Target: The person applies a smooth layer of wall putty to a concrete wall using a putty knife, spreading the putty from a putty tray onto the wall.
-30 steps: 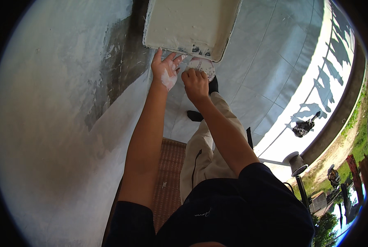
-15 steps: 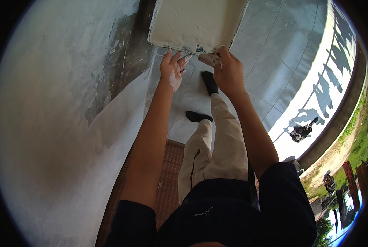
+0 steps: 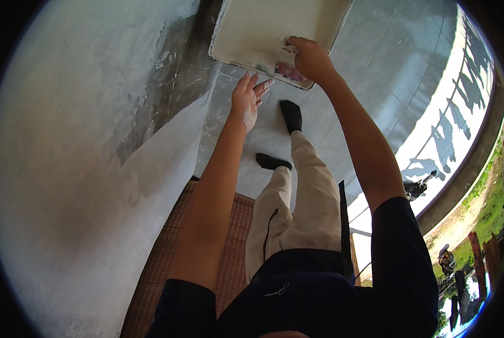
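Note:
A shallow cream-coloured tray (image 3: 246, 28), crusted with pale paint along its rim, is at the top of the view. My right hand (image 3: 311, 61) grips a paint-smeared flat tool (image 3: 288, 69) inside the tray's near right part. Its fingers hide much of the tool, which shows white and pinkish. My left hand (image 3: 248, 101) is just below the tray's near edge, fingers apart and palm turned partly sideways, with white smears on it and nothing in it.
A patchy plastered wall (image 3: 66, 158) fills the left. My socked feet (image 3: 291, 116) are on grey floor tiles (image 3: 370, 90), beside a woven brown mat (image 3: 150, 270). A dark object (image 3: 418, 187) lies on the sunlit strip at right, near a curved edge, with grass (image 3: 491, 191) beyond.
My right hand has moved up and to the right, carrying the tool from below the tray into it. My left hand has shifted rightward. The tray appears a little further right in view.

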`<state>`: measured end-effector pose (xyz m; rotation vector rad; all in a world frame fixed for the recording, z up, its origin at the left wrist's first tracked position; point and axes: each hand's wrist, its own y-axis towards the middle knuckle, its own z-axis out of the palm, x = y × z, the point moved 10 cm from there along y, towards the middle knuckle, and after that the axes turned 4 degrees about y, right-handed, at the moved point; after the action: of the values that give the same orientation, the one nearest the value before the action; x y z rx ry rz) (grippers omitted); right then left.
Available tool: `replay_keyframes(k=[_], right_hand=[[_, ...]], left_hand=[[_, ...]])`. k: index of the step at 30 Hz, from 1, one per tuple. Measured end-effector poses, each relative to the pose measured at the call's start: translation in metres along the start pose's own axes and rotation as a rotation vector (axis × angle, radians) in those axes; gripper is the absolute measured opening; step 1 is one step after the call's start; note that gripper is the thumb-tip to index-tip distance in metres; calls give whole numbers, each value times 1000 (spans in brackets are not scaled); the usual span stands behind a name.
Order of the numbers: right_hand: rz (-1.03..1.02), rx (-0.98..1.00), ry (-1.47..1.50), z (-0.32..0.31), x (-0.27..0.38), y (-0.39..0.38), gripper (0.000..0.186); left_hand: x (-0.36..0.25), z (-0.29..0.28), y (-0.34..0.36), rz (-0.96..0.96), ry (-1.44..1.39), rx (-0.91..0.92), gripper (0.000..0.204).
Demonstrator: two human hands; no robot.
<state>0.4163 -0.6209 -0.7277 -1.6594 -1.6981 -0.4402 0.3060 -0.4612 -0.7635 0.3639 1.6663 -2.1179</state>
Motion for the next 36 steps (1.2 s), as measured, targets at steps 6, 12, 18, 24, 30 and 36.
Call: replay_keyframes(k=[6,12,18,24,30,36], right_hand=[[1,17,27,4,-3,-3,42],[54,30,5,10,-15,5,37],[83,17,3,11,-21,9,40],[120,11,53,11,-26,8,42],[192,-21,55,8,-28,3,46],[251,-75,161,7,-27,-3,46]], left_hand=[[1,4,-4,18,-4,1,68],[3,4,-7,37,-23,5,70],[5,0,-14,38,-18,3,75],[6,-2,-20,48,-42,-1,74],[7,-7,-28,59,-60,-10,72],[7,-15,-42,70,-70,-41,71]])
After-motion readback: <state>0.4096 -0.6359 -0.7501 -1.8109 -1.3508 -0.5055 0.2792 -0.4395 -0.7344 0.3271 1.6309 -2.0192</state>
